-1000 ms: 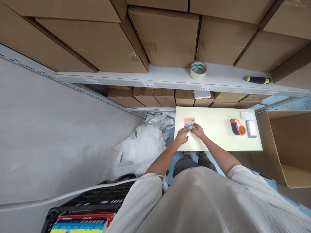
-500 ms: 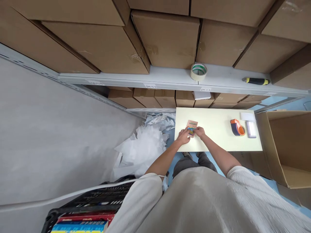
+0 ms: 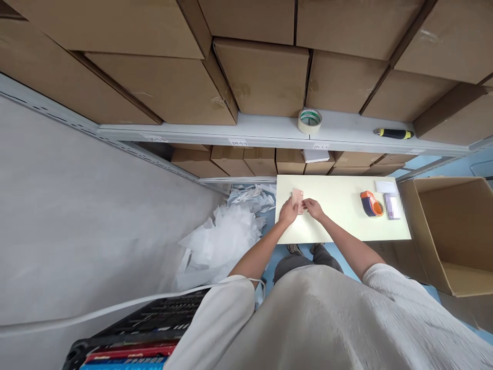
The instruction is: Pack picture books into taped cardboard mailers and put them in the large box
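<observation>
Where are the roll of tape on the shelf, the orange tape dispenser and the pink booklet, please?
Roll of tape (image 3: 304, 127): head view, outer side.
Orange tape dispenser (image 3: 366, 196): head view, orange top.
Pink booklet (image 3: 298, 197): head view, upper face.

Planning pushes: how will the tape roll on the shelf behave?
The tape roll lies flat, so likely slides rather than rolls. Its closed ring looks stiff. Close to the lip of the shelf, it might drop if pushed outward.

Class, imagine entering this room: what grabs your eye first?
Brown cardboard boxes fill the shelving across the top. Below, the pale table carries an orange-and-dark tape dispenser towards its right end, while two hands hold a small pinkish item near its left.
</observation>
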The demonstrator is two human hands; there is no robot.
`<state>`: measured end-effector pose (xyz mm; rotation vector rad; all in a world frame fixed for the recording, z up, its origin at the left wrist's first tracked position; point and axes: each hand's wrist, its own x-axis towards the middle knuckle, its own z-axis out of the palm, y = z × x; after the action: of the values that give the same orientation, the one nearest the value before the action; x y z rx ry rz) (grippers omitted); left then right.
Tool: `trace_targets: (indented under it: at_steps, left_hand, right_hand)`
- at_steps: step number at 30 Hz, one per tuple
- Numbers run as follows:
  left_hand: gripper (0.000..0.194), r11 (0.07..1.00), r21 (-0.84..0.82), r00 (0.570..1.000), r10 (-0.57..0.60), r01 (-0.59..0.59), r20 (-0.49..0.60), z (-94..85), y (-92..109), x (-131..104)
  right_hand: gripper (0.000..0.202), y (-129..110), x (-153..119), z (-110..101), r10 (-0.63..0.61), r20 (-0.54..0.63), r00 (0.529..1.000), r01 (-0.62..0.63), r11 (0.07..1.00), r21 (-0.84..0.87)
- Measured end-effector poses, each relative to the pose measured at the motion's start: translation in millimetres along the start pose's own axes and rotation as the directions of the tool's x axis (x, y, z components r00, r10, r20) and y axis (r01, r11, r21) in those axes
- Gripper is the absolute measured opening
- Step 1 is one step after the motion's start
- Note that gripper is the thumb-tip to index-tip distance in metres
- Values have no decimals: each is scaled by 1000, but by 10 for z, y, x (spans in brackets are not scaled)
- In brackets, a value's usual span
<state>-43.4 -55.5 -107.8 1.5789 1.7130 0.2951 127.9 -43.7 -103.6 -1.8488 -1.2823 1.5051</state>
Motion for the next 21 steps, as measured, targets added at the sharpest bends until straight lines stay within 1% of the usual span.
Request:
trace_targets:
  at_steps: [2,4,6,8,11,13,15,18,21]
  left_hand:
    - [48,995,83,998,-60,58,23,-30,-142,-8]
    - [48,990,124,995,-80,71,67,-25,-279,-13]
    - [52,993,120,995,-34,22,98,12,-385,-15]
    - [57,994,105,992,18,-31,122,64,-453,-18]
    - [61,995,97,987,24,-40,159,130,-495,-31]
    - [62,995,98,985,15,-33,171,147,-501,-45]
    - [63,995,84,984,39,-54,173,143,-504,-61]
    - [64,995,40,983,87,-94,164,127,-504,-81]
    - [64,996,-16,982,90,-88,164,151,-471,-83]
  right_hand:
    - [30,53,-7,33,-5,0,1000,5,996,-85]
    - [27,121,-11,45,-2,-15,1000,0,989,-147]
    - [28,188,-5,50,15,-47,999,-23,987,-161]
    - [35,243,11,58,36,-76,996,-47,987,-151]
    - [43,290,41,91,59,-81,995,-69,989,-128]
    - [44,300,56,129,60,-65,996,-67,992,-109]
    - [43,298,64,170,59,-65,996,-63,996,-57]
    - [39,294,63,190,122,-110,986,-117,992,50]
    - [40,298,39,110,196,-131,972,-186,979,84]
